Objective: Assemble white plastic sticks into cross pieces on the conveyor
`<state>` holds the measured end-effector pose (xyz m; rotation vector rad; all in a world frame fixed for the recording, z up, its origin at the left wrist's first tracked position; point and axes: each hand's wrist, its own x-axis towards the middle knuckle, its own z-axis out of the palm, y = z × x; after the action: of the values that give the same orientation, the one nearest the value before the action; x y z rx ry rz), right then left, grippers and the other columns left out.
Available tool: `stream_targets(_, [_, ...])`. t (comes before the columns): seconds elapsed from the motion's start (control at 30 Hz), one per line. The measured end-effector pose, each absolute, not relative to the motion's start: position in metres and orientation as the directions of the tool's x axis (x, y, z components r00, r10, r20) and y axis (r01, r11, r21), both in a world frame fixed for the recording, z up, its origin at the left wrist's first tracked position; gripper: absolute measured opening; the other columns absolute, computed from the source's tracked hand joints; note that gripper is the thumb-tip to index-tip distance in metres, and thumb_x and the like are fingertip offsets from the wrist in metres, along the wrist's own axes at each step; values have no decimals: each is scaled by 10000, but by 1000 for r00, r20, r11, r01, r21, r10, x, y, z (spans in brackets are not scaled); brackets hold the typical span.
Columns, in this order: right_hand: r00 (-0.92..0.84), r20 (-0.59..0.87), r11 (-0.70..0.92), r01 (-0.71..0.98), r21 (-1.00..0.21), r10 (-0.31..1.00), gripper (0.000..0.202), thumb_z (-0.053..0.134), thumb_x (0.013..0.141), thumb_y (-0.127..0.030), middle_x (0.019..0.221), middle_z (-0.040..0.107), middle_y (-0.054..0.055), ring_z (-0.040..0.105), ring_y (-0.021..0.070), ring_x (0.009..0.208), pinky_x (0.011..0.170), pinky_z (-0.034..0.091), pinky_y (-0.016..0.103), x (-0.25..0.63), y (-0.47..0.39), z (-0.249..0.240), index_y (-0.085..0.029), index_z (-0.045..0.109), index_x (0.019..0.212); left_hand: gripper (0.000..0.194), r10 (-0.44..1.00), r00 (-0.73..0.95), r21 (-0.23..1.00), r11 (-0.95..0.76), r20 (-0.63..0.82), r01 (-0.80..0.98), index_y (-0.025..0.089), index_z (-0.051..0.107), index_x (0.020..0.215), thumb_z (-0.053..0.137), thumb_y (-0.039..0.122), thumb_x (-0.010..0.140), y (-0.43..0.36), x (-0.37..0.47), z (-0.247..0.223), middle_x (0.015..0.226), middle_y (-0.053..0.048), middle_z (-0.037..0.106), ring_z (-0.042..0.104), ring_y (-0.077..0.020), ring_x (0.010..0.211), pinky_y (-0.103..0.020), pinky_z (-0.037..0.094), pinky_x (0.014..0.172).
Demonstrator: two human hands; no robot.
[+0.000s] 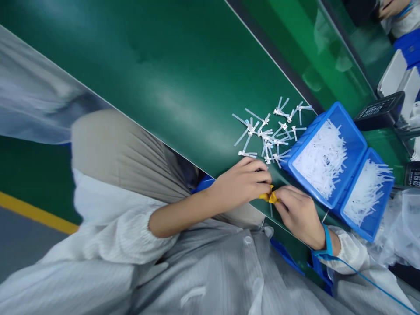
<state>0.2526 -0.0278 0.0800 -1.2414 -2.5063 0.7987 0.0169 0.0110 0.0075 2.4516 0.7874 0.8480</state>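
My left hand [244,183] and my right hand [298,214] meet at the table's near edge, fingertips pinched together. Yellow finger cots [273,197] seem to cover some of the fingertips. Below them pokes out a short clear tube [271,211]; the rest of what the fingers hold is hidden. Just beyond my left hand lies a loose group of small white fittings with clear tubes [267,135]. Beside my right hand stands a blue bin [352,135] of short clear tubes [323,159]. A second blue bin [369,234] adjoins it, holding more tubes [367,192].
The green tabletop [131,83] runs away to the upper left. A dark digital display box [380,109] stands behind the bins. Clear plastic bags [402,227] are at the right. A blue wrist strap [328,243] trails a cord from my right wrist. Another person's hand [392,8] shows top right.
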Motion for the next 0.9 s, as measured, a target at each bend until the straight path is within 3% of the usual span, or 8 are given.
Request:
stream_targets(0.2, [-647,-38,518,642,-565,761,110,553,1125,-150,985,754,52,751,234,892,775,596,343,260,-28,79,-243,611,1140,138,599,676,543,-770,430,336,245,792,1032,768,375,1072,12,16,-2,1117,-8,803,623,-238,1210,-389,389,1048])
stream_targets(0.43, [-592,92,555,677,-484,801,171,492,1145,-175,1110,801,81,803,254,956,822,634,373,262,-44,58,-249,632,1210,217,574,712,524,-784,406,333,236,796,1071,749,448,1072,12,14,-6,1171,-19,803,620,-236,1237,-390,392,1048])
stream_targets(0.6, [-593,83,552,677,-486,801,220,463,1141,-148,1045,792,69,798,243,899,765,624,354,263,-52,44,-254,656,1166,276,562,733,508,-791,383,341,244,806,1054,709,499,1093,10,14,-12,1216,-10,813,624,-234,1274,-399,386,1057])
stream_targets(0.7, [-585,87,543,673,-502,806,263,448,1131,-140,1049,801,72,808,233,882,731,627,328,260,-53,40,-252,662,1236,316,568,745,496,-787,349,367,248,814,1024,676,518,1113,8,14,-16,1238,-9,819,628,-230,1299,-399,387,1086])
stream_targets(0.8, [-575,111,542,665,-513,810,354,435,1091,-118,1051,818,72,822,227,844,670,624,300,260,-52,34,-261,678,1306,289,577,759,479,-781,303,402,257,827,1021,701,503,1107,6,14,-17,1248,-6,821,636,-219,1310,-388,402,1095])
stream_targets(0.9, [-563,170,557,640,-529,809,377,476,1031,-110,966,827,63,806,220,736,606,604,276,267,-50,19,-273,734,1254,263,570,775,458,-786,273,416,271,841,1016,728,495,1093,5,15,-17,1281,16,821,641,-205,1323,-374,417,1098])
